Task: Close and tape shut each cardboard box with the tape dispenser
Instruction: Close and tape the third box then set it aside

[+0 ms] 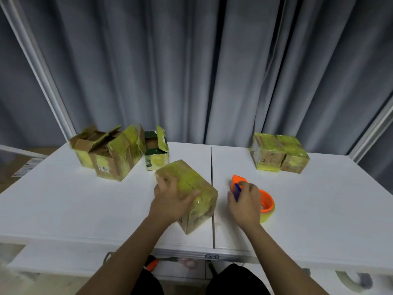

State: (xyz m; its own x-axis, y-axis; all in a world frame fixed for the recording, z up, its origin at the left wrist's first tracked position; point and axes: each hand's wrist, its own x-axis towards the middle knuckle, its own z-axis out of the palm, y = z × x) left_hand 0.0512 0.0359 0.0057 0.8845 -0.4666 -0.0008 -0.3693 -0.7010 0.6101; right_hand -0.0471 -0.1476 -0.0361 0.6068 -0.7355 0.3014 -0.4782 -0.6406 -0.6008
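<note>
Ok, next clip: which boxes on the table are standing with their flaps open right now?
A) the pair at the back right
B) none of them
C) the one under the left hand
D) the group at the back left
D: the back-left boxes have flaps sticking up, while the back-right pair and the box under the left hand are closed.

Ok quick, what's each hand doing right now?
Left hand: open, fingers spread flat on top of the closed box.
Right hand: closed around the orange tape dispenser on the table.
</note>
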